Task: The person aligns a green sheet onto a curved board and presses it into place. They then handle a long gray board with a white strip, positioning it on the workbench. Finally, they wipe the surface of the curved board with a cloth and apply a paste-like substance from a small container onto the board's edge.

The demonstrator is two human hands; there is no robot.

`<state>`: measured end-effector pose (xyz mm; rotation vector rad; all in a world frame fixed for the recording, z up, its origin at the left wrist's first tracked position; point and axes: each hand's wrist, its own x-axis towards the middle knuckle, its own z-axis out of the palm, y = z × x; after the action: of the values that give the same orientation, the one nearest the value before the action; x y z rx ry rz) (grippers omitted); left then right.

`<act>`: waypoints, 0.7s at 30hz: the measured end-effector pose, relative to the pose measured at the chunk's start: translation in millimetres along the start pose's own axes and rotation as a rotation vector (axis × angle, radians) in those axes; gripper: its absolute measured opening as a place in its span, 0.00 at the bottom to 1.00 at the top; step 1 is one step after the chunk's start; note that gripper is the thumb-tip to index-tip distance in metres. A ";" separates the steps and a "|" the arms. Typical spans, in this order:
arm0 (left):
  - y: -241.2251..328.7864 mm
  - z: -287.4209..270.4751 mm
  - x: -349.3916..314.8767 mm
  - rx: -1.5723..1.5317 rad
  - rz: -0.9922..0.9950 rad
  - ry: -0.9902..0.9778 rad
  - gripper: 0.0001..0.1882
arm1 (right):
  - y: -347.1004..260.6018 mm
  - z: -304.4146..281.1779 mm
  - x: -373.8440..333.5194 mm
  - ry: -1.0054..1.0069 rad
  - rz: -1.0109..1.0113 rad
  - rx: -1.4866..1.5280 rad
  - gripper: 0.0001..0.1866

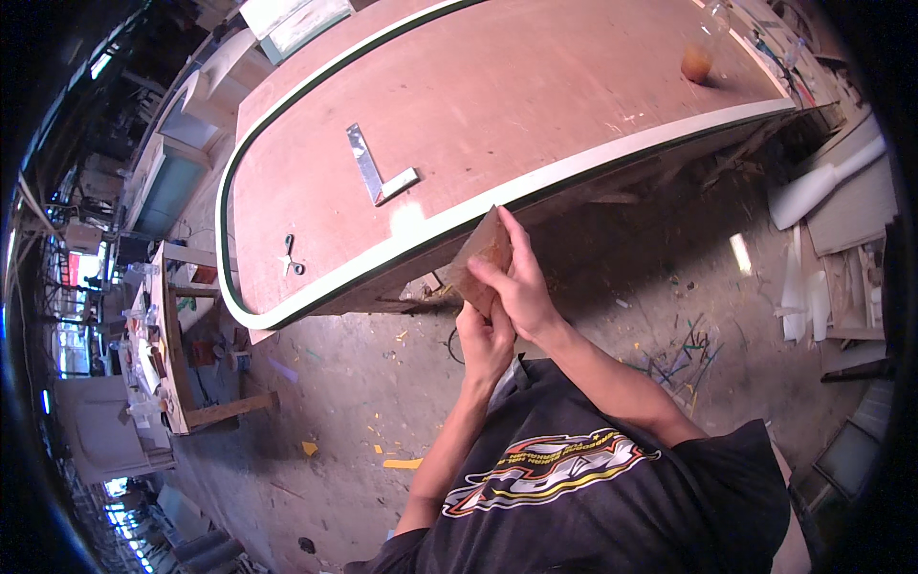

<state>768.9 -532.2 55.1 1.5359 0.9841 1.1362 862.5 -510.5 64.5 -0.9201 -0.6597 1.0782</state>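
A small brown sheet (476, 275), which looks like sandpaper, is held in front of me just off the near edge of the tabletop. My right hand (524, 289) lies along its right side, thumb on the face and fingers behind. Lower down, my left hand (486, 337) has its fingers curled around the sheet's bottom end. The pale edge strip (555, 172) of the pinkish-brown tabletop (535, 86) passes right by the sheet's upper corner. On the tabletop lie a metal try square (365, 165) and black-handled scissors (293, 256).
A clear bottle with orange-brown liquid (697, 65) stands at the tabletop's far right. To the left is a wooden workbench (229, 411) with clutter. Coloured scraps (402, 464) litter the concrete floor. Boards and white rolled material (827, 182) lean at the right.
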 end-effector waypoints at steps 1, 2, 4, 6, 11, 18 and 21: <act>0.3 -4.8 3.8 -0.022 -0.012 -0.019 0.14 | 0.9 2.2 1.1 -0.006 0.018 0.011 0.51; 0.2 -11.0 8.2 -0.006 -0.003 -0.028 0.14 | 2.2 6.6 3.1 -0.013 0.038 0.022 0.52; -0.7 -20.5 13.0 0.001 0.007 -0.033 0.15 | 3.4 16.1 4.6 -0.039 0.052 0.072 0.55; -0.9 -33.4 16.7 0.015 0.007 -0.057 0.13 | 4.6 29.2 7.9 -0.049 0.054 0.039 0.58; -3.5 -59.7 26.9 0.121 0.089 -0.068 0.11 | 11.1 62.0 19.6 -0.034 0.041 -0.039 0.59; -15.7 -78.9 33.5 0.074 0.011 -0.033 0.07 | 42.7 73.8 27.4 0.005 -0.014 -0.040 0.50; -9.3 -91.8 37.8 0.035 -0.064 -0.058 0.14 | 53.9 76.0 30.2 0.015 -0.073 -0.187 0.47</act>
<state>688.7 -473.6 64.1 1.5464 1.0114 1.0289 786.5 -449.6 54.2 -1.0564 -0.7852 0.9552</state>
